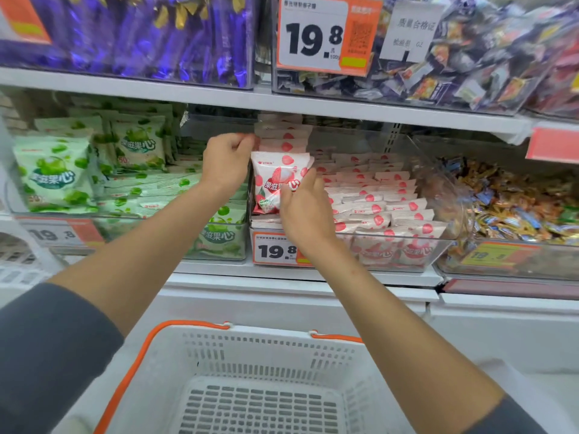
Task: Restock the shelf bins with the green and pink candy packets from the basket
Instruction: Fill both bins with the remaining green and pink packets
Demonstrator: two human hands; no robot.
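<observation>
white shelf (391, 278) with clear green-packet bin (219, 245), pink-packet bin (407, 252), mixed-candy bin (517, 261)

Bright, flat store light on my feed, coming from overhead, just a soft shadow band under the upper shelf (282, 101). Glare streaks the clear bin wall (438, 180) and the purple wrappers (141, 36) shine. Shelf lines bow from the wide lens. The pink packet (275, 180) print reads sharp; the right hand (305, 214) looks slightly smeared, and the left price tag (53, 234) is mush.
</observation>
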